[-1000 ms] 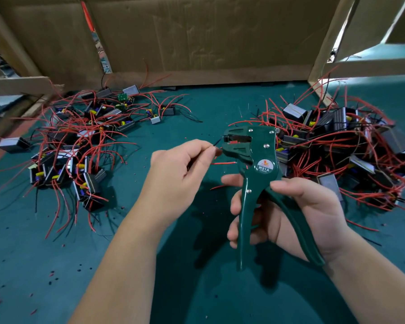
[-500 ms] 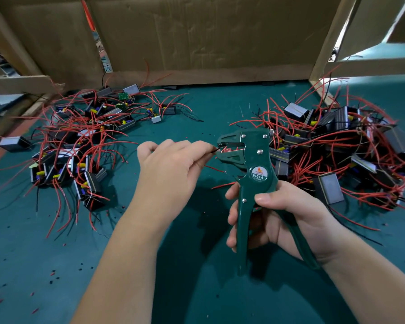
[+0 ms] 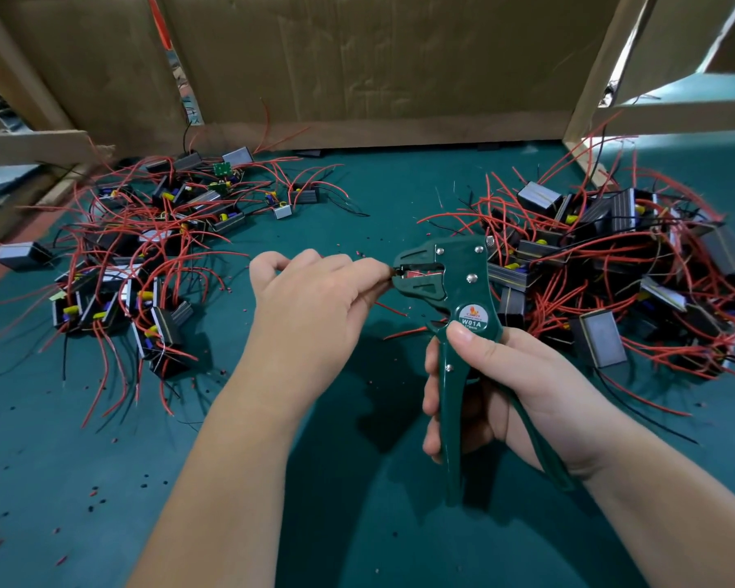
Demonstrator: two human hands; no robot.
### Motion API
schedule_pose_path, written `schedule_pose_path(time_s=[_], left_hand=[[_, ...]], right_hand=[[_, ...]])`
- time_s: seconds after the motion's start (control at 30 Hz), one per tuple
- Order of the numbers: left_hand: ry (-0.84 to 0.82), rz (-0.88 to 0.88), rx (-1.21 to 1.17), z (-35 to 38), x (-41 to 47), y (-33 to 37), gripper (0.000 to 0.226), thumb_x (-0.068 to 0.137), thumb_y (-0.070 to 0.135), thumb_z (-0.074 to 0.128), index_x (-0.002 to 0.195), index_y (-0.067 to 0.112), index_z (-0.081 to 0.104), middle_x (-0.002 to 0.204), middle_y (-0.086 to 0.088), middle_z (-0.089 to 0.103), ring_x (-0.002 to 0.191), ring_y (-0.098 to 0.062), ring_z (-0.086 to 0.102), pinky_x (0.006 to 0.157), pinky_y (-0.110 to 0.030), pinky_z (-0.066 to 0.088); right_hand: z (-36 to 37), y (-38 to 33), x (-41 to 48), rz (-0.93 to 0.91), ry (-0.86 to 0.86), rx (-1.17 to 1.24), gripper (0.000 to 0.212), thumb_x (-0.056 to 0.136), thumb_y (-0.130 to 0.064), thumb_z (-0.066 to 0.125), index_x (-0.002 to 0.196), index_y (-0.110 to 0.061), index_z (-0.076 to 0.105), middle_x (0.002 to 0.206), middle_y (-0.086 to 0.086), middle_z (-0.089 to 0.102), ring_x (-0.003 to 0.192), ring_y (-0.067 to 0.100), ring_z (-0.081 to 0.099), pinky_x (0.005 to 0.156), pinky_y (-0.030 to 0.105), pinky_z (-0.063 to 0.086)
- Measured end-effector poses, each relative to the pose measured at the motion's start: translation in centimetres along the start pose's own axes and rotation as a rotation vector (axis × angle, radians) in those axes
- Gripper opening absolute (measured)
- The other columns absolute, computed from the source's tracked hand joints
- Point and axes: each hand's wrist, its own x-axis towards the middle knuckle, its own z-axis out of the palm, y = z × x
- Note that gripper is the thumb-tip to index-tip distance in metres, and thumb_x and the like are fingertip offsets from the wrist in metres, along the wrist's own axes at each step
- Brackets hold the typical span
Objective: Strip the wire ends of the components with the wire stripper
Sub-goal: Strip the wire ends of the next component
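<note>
Wire stripper (image 3: 463, 282) gripped upright in right hand (image 3: 510, 388), left hand (image 3: 310, 299) pinching wire (image 3: 390, 274) at its jaws.

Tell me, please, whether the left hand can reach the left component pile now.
Likely not yet: the left hand pinches a wire in the wire stripper; only mat lies before the component pile.

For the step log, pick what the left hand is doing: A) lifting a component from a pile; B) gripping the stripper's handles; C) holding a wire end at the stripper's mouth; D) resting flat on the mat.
C: the left hand pinches a wire end at the mouth of the wire stripper; the right hand grips its handles.
</note>
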Motion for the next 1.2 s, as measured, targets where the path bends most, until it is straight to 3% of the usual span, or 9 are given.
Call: schedule_pose_path(time_s=[0.23,0.33,0.5,0.57,0.67,0.77,0.87,1.0,1.2], left_hand=[[-0.053,-0.013,0.034,0.6,0.2,-0.2,0.032,0.098,0.045,0.038,0.099,0.031,0.067,0.084,0.008,0.058,0.093,-0.019,0.049,0.078,-0.034,0.015],[-0.119,-0.017,0.036,1.3,0.2,-0.3,0.034,0.097,0.047,0.036,0.100,0.030,0.065,0.092,0.009,0.058,0.101,-0.017,0.047,0.079,-0.032,0.015],[0.077,-0.106,-0.355,1.1,0.1,-0.9,0.027,0.094,0.043,0.048,0.082,0.028,0.067,0.074,0.011,0.060,0.082,-0.008,0.052,0.080,-0.034,0.027],[0.139,-0.170,-0.500,0.9,0.1,-0.9,0.026,0.090,0.043,0.047,0.077,0.028,0.064,0.062,0.021,0.055,0.063,0.003,0.047,0.073,-0.037,0.033],[0.187,-0.229,-0.632,1.2,0.2,-1.1,0.027,0.087,0.045,0.051,0.076,0.024,0.064,0.050,0.019,0.046,0.047,-0.004,0.038,0.060,-0.033,0.028],[0.197,-0.249,-0.690,1.5,0.3,-1.2,0.027,0.086,0.047,0.053,0.077,0.024,0.066,0.046,0.013,0.040,0.044,-0.008,0.031,0.051,-0.029,0.027],[0.203,-0.239,-0.695,1.6,0.3,-1.0,0.026,0.086,0.045,0.054,0.076,0.024,0.065,0.047,0.013,0.042,0.045,-0.007,0.032,0.057,-0.031,0.028],[0.197,-0.234,-0.694,1.6,0.2,-0.9,0.027,0.087,0.044,0.055,0.075,0.022,0.064,0.050,0.014,0.045,0.045,-0.006,0.036,0.069,-0.038,0.030],[0.197,-0.208,-0.674,1.6,0.3,-0.7,0.026,0.087,0.044,0.055,0.073,0.023,0.061,0.052,0.015,0.046,0.049,-0.004,0.039,0.070,-0.043,0.034]], right_hand=[[0.6,0.7,0.6,-0.040,0.191,-0.002,0.039,0.076,-0.052,0.061,0.065,-0.015,0.060,0.056,0.015,0.053,0.037,0.028,0.052,0.049,0.040,0.049],[0.9,0.8,0.9,-0.044,0.156,0.129,0.038,0.073,-0.048,0.065,0.072,-0.011,0.061,0.062,0.017,0.055,0.043,0.031,0.056,0.052,0.044,0.052],[0.1,-0.3,0.8,-0.067,0.127,0.355,0.036,0.065,-0.032,0.061,0.087,-0.004,0.060,0.075,0.019,0.060,0.062,0.038,0.064,0.064,0.052,0.057],[-0.3,-0.6,0.6,-0.034,0.119,0.394,0.037,0.066,-0.029,0.054,0.090,-0.002,0.060,0.076,0.020,0.060,0.063,0.039,0.064,0.062,0.051,0.057],[-0.3,-0.5,0.4,0.007,0.045,0.373,0.042,0.059,-0.028,0.059,0.092,-0.001,0.061,0.082,0.023,0.061,0.063,0.039,0.063,0.062,0.050,0.057],[0.0,0.1,0.2,-0.001,-0.112,0.337,0.048,0.057,-0.030,0.072,0.096,-0.002,0.063,0.090,0.025,0.063,0.068,0.040,0.063,0.067,0.051,0.055],[0.3,0.5,0.1,-0.036,-0.211,0.277,0.052,0.057,-0.030,0.082,0.098,-0.003,0.064,0.085,0.026,0.063,0.070,0.041,0.064,0.070,0.053,0.053],[0.7,0.6,0.2,-0.049,-0.125,0.217,0.032,0.066,-0.023,0.070,0.092,-0.006,0.065,0.079,0.025,0.062,0.066,0.040,0.063,0.069,0.054,0.053],[0.7,0.5,0.2,-0.036,-0.062,0.186,0.033,0.065,-0.029,0.068,0.089,-0.006,0.066,0.078,0.025,0.061,0.065,0.041,0.063,0.068,0.056,0.053]])
